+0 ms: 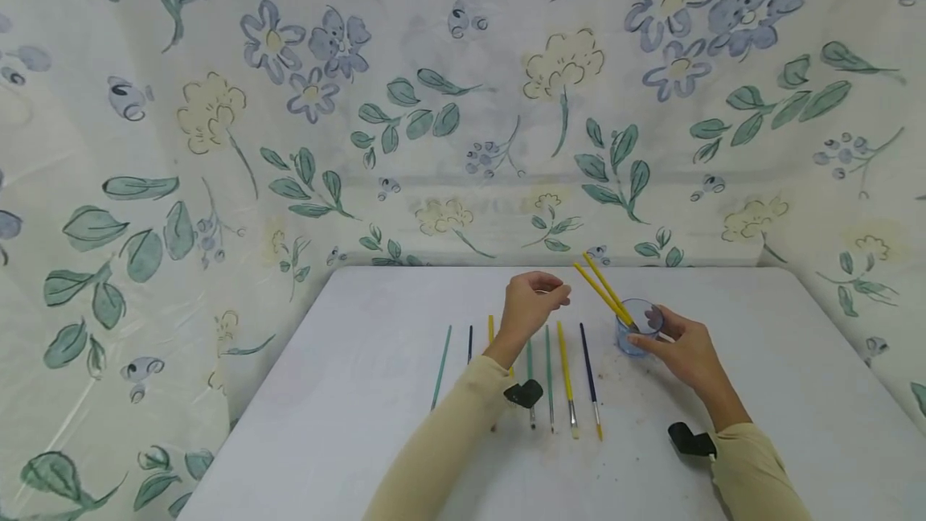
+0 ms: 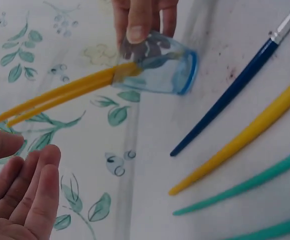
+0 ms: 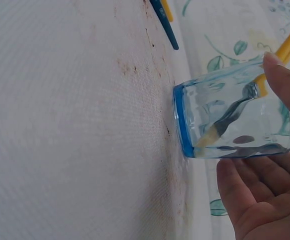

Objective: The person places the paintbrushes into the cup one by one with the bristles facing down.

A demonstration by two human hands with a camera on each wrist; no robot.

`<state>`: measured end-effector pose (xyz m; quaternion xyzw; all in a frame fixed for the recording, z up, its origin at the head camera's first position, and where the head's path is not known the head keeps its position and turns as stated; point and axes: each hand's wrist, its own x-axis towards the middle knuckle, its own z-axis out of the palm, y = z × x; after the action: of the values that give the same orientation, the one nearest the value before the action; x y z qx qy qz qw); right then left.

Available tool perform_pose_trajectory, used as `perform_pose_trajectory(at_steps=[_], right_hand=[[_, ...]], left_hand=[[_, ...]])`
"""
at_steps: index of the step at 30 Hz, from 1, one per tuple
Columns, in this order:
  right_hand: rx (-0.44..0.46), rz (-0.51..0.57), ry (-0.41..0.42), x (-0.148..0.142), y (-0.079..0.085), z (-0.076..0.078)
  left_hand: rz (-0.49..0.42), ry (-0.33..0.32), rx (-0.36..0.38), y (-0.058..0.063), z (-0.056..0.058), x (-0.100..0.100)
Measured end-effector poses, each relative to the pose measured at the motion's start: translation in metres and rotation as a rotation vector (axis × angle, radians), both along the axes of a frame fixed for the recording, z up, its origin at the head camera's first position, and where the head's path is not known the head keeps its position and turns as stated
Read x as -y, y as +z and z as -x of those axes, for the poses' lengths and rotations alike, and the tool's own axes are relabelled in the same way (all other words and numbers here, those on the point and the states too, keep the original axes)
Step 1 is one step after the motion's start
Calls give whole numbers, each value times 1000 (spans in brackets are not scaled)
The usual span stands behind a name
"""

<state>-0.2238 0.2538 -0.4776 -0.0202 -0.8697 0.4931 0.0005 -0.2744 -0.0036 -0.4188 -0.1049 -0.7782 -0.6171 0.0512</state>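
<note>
My right hand (image 1: 683, 344) holds a clear drinking glass (image 3: 210, 112) with a blue base, thumb on one side and fingers on the other. Two yellow-handled paintbrushes (image 1: 600, 289) lean in it, handles sloping up and left out of the rim. Pale bristles (image 3: 207, 137) reach the bottom. Whether the base touches the table is hard to tell. My left hand (image 1: 531, 308) hovers left of those handles, fingers loosely bent and holding nothing; in the left wrist view a gap shows between thumb and fingers. Below it lie several paintbrushes, including a dark blue one (image 1: 589, 364) and a yellow one (image 1: 565, 360).
The brushes lie roughly side by side on the white table (image 1: 340, 376), bristles toward me, handles away. Green brushes (image 1: 441, 368) are among them; my left forearm covers part of the row. Small specks dot the tabletop. A floral sheet (image 1: 448, 143) hangs behind the table.
</note>
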Motion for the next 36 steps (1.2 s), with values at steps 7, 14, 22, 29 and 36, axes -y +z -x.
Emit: perform_pose_trajectory(at_steps=[7,14,22,29,36], right_hand=[[1,7,3,2,2,-2],[-13,-4,7,2,3,-3],[15,-1,-1,1,0,-1],[16,-2,-8,1,0,0],[23,8,-7,2,2,-2]], left_hand=[[61,41,11,2,6,45],[180,140,48,3,7,87],[348,201,95,-9,-3,129],[613,256,148,-17,-13,157],[714,282,227,-26,-17,170]])
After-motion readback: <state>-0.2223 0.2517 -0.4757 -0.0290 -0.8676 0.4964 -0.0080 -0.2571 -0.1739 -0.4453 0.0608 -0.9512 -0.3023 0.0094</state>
